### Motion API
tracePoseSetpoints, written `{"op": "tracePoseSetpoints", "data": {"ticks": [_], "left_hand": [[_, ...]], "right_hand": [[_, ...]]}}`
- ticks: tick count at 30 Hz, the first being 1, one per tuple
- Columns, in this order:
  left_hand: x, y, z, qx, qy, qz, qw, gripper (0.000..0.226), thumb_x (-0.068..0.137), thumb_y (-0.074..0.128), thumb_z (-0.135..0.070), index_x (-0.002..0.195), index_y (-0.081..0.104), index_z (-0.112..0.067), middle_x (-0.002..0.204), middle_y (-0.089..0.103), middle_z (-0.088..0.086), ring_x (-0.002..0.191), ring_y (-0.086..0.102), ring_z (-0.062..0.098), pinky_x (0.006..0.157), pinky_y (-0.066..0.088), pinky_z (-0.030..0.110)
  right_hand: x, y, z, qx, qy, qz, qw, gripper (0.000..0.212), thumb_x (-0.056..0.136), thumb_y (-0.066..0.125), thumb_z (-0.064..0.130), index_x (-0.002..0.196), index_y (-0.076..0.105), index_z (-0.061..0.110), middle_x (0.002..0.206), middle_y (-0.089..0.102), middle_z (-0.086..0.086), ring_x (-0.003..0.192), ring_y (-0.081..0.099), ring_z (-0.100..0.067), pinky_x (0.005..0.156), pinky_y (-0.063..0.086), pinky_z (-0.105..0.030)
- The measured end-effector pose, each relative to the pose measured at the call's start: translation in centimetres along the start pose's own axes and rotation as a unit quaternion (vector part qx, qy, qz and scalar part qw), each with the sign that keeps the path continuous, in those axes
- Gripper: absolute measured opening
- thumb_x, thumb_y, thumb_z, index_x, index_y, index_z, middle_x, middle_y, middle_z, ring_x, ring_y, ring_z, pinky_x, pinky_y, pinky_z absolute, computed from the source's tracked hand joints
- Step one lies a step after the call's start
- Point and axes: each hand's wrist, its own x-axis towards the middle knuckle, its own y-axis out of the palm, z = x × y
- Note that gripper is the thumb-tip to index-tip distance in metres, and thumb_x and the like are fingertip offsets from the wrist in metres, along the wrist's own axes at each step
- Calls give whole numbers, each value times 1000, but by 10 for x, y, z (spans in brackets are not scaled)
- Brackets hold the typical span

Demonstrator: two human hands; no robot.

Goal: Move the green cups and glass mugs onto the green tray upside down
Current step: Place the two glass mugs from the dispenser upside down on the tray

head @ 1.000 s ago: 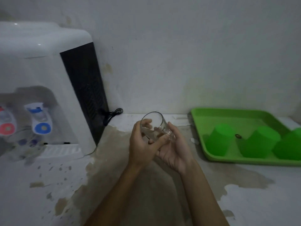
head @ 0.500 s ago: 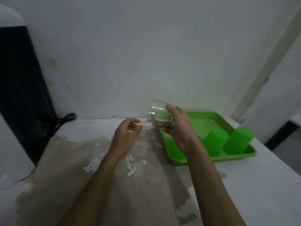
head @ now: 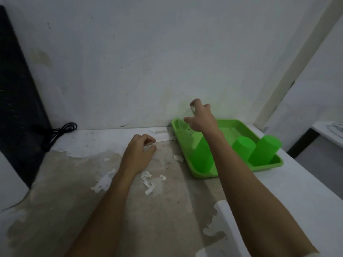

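The green tray (head: 263, 167) lies on the counter at the right, against the wall. Three green cups stand upside down in it: one (head: 202, 157) partly behind my right forearm, one (head: 243, 148) in the middle, one (head: 265, 150) at the right. A clear glass mug (head: 181, 125) sits faintly visible in the tray's far left corner; which way up it is I cannot make out. My right hand (head: 201, 118) hovers just above it with fingers spread and nothing in them. My left hand (head: 138, 153) rests on the counter left of the tray, loosely curled and empty.
The water dispenser's black side panel (head: 18, 101) stands at the left, with a black cord (head: 61, 130) coiled beside it. The worn counter (head: 92, 182) has peeling paint flakes. Its right edge drops off past the tray. The wall is close behind.
My right hand carried the glass mug to the tray's far left corner and let go of it. My left hand released the mug earlier and sank to the counter. The view swung right.
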Motion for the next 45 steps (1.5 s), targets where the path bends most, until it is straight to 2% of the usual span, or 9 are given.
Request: {"op": "tracePoseSetpoints", "data": {"ticks": [4,10,20,24,31,35,41,45], "left_hand": [[-1,0,-1,-13,-7,-4,1000,14,92,70,-18,98,67,-30,105,62,2,97,61,14,90,52,30],[-1,-2,0,-19,-8,-5,1000,11,93,69,-20,98,68,-30,106,63,0,99,62,14,90,53,32],[1,0,1,-4,-7,-7,1000,10,94,68,-21,99,68,-30,106,62,-1,97,61,13,89,53,31],[2,1,2,0,-9,-8,1000,9,94,67,-21,100,70,-27,106,62,-1,97,61,14,89,53,31],[2,0,1,1,-4,2,1000,10,93,67,-22,100,70,-28,106,62,-2,96,61,12,89,53,31],[1,-3,0,-2,-2,23,1000,14,92,69,-22,102,69,-32,107,61,-4,99,61,12,91,52,29],[-10,-14,-4,-63,-6,25,998,17,93,71,-18,105,71,-29,108,64,-4,105,63,7,95,52,25],[-34,-42,-7,-69,-9,26,997,13,94,69,-25,101,70,-36,102,70,-16,98,65,-3,80,52,9]], "right_hand": [[13,4,0,-91,9,39,995,47,93,60,11,136,44,18,138,39,-17,103,63,-41,90,51,-45],[25,18,-1,-139,14,76,987,42,95,55,9,136,47,17,142,39,-19,107,62,-41,91,50,-45],[36,30,-10,-120,14,107,987,50,97,58,10,144,46,18,148,35,-20,114,60,-42,99,51,-48],[38,33,-11,-111,3,116,987,59,95,58,10,151,40,18,149,39,-21,125,54,-42,103,48,-46],[33,24,-11,-108,-10,131,985,69,92,55,5,156,29,13,148,44,-23,129,50,-41,93,48,-41],[18,10,-6,-106,-51,66,991,57,91,59,17,146,45,13,142,45,-19,118,57,-40,94,48,-41],[-29,8,15,-42,-148,-27,988,34,85,67,30,117,67,19,120,58,-7,101,63,-27,79,47,-34],[-58,19,36,78,-183,-10,980,16,83,71,29,94,75,18,87,74,0,81,70,-19,74,57,-35]]}}
